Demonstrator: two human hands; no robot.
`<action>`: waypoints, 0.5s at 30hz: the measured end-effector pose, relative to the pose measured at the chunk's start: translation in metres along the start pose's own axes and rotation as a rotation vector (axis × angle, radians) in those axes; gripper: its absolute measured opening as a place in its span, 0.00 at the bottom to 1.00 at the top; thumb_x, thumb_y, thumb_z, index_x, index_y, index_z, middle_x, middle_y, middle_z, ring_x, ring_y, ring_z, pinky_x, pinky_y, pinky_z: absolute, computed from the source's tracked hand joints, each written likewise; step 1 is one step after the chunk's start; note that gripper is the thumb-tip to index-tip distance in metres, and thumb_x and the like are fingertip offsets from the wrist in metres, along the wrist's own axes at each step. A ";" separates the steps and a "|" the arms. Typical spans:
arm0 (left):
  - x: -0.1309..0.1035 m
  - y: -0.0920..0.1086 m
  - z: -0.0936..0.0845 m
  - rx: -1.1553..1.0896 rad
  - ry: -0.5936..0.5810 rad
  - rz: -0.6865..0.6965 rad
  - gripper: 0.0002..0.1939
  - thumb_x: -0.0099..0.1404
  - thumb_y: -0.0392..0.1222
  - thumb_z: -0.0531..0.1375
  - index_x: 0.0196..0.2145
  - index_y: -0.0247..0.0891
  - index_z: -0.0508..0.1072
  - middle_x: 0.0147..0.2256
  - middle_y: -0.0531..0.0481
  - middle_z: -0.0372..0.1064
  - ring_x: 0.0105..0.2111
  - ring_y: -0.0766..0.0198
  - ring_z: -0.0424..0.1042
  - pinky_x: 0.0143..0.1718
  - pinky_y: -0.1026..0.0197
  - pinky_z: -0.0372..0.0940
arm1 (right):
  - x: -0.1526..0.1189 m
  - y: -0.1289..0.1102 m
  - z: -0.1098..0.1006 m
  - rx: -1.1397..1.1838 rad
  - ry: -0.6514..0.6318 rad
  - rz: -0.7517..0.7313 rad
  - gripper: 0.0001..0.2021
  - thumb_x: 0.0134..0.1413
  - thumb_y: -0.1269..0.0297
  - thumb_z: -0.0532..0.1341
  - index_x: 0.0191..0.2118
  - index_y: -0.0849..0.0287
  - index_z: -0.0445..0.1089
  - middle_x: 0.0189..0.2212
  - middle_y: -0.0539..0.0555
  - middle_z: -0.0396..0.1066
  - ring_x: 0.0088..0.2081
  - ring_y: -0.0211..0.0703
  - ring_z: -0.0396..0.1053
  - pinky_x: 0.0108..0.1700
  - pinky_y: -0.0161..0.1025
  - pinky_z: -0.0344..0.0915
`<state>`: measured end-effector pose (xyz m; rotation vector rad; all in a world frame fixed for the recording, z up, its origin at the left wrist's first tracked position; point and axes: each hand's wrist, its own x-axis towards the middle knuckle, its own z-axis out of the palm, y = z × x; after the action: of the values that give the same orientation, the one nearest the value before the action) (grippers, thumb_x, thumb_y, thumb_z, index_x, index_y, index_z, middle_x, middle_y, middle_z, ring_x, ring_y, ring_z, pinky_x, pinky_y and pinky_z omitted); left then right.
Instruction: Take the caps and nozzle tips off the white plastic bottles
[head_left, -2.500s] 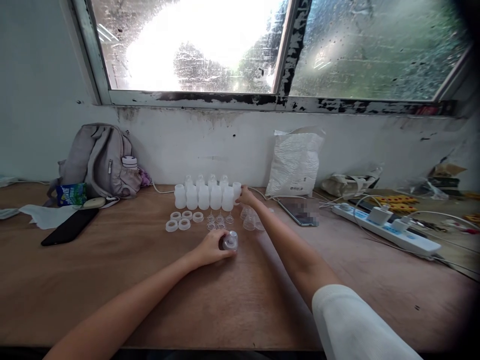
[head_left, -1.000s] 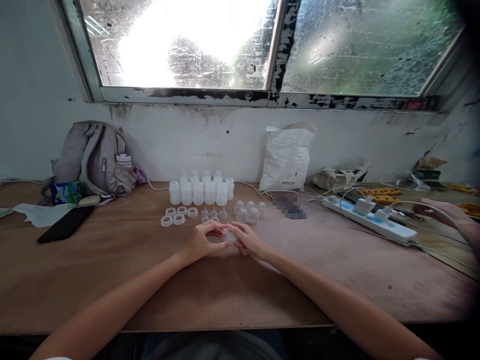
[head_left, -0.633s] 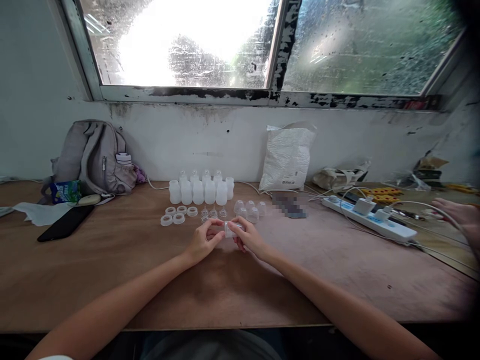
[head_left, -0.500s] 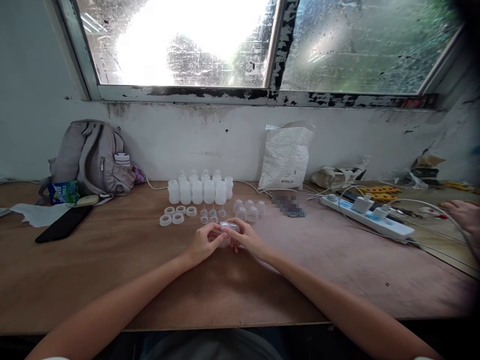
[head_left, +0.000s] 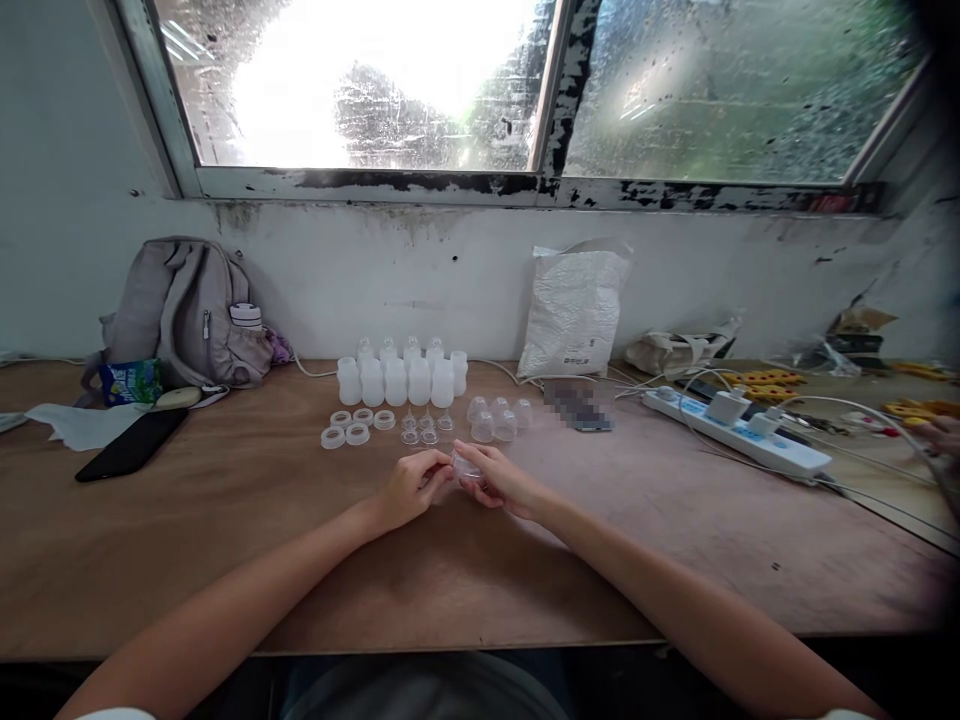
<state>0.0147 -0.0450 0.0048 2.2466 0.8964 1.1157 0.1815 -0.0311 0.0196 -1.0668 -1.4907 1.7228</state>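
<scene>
- Translucent screw rings (head_left: 358, 441) lay in front of the left half of the frosted bottle row (head_left: 396, 383).
- The left hand (head_left: 409, 492), nearer the wearer than the bottle row, had thumb and fingers drawn together at the cap's left end; whether they pinched it could not be told.
- Clear teats (head_left: 427, 434) stood just before the bottle row.
- The clear plastic cap (head_left: 466, 466), before the row's right end, looked light, thin-walled, fairly stiff and probably slick; its side wall seemed the best hold.
- The right hand (head_left: 502, 482) gripped this cap.
- More clear domes (head_left: 504, 427) stood right of the bottle row, nearer the wearer.
</scene>
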 end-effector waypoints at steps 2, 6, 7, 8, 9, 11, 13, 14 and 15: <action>0.000 0.002 0.000 0.011 -0.012 0.013 0.10 0.62 0.40 0.47 0.34 0.34 0.65 0.29 0.49 0.66 0.29 0.67 0.66 0.32 0.66 0.62 | 0.000 0.000 0.000 -0.005 -0.014 0.007 0.20 0.47 0.45 0.52 0.30 0.60 0.59 0.15 0.44 0.57 0.10 0.23 0.47 0.10 0.24 0.36; 0.000 0.003 -0.002 0.101 -0.025 0.025 0.09 0.62 0.39 0.46 0.34 0.35 0.64 0.28 0.51 0.64 0.28 0.68 0.63 0.32 0.65 0.60 | -0.001 -0.002 -0.002 0.001 -0.079 0.005 0.18 0.47 0.46 0.52 0.32 0.58 0.58 0.15 0.43 0.56 0.10 0.22 0.42 0.12 0.25 0.36; 0.000 0.003 -0.002 0.115 -0.026 0.026 0.09 0.62 0.39 0.46 0.34 0.35 0.64 0.28 0.51 0.64 0.28 0.68 0.63 0.32 0.65 0.60 | -0.002 -0.003 -0.003 0.008 -0.096 0.006 0.18 0.47 0.46 0.52 0.33 0.58 0.57 0.15 0.43 0.56 0.11 0.22 0.41 0.13 0.25 0.36; -0.001 0.002 -0.002 0.121 -0.026 0.029 0.09 0.62 0.39 0.46 0.34 0.35 0.64 0.28 0.51 0.63 0.27 0.68 0.62 0.32 0.65 0.59 | -0.002 -0.003 -0.003 0.016 -0.112 0.007 0.17 0.48 0.47 0.52 0.33 0.57 0.57 0.15 0.43 0.56 0.11 0.22 0.40 0.13 0.25 0.36; -0.001 0.002 -0.002 0.120 -0.026 0.033 0.09 0.62 0.39 0.46 0.34 0.35 0.63 0.27 0.51 0.63 0.27 0.69 0.62 0.32 0.66 0.59 | -0.003 -0.003 -0.003 0.023 -0.127 0.009 0.17 0.48 0.47 0.52 0.33 0.57 0.56 0.15 0.42 0.56 0.11 0.22 0.39 0.13 0.25 0.35; -0.001 0.002 -0.001 0.111 -0.025 0.040 0.08 0.62 0.39 0.46 0.33 0.35 0.63 0.26 0.52 0.61 0.26 0.69 0.60 0.30 0.66 0.58 | -0.002 -0.002 -0.004 0.035 -0.157 0.014 0.17 0.48 0.47 0.52 0.32 0.57 0.55 0.15 0.42 0.56 0.11 0.22 0.38 0.14 0.25 0.35; -0.002 0.002 0.000 0.101 -0.020 0.038 0.08 0.62 0.39 0.46 0.31 0.35 0.62 0.25 0.53 0.60 0.24 0.70 0.59 0.29 0.67 0.58 | -0.002 -0.001 -0.004 0.048 -0.185 0.016 0.16 0.49 0.48 0.52 0.31 0.57 0.55 0.15 0.42 0.55 0.11 0.23 0.38 0.14 0.25 0.35; -0.002 0.002 0.000 0.098 -0.015 0.035 0.08 0.61 0.39 0.46 0.31 0.35 0.62 0.25 0.53 0.59 0.24 0.71 0.59 0.28 0.67 0.57 | -0.001 -0.001 -0.004 0.055 -0.198 0.019 0.16 0.49 0.48 0.51 0.31 0.57 0.54 0.14 0.42 0.55 0.11 0.23 0.37 0.14 0.25 0.36; -0.002 0.003 0.000 0.096 -0.011 0.035 0.08 0.61 0.39 0.46 0.31 0.35 0.62 0.25 0.54 0.59 0.24 0.71 0.58 0.28 0.67 0.57 | -0.001 0.000 -0.004 0.061 -0.207 0.021 0.16 0.49 0.48 0.51 0.31 0.57 0.54 0.14 0.42 0.55 0.11 0.23 0.37 0.14 0.25 0.36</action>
<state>0.0148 -0.0485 0.0053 2.3521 0.9280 1.0963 0.1855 -0.0295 0.0197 -0.8980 -1.5447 1.9299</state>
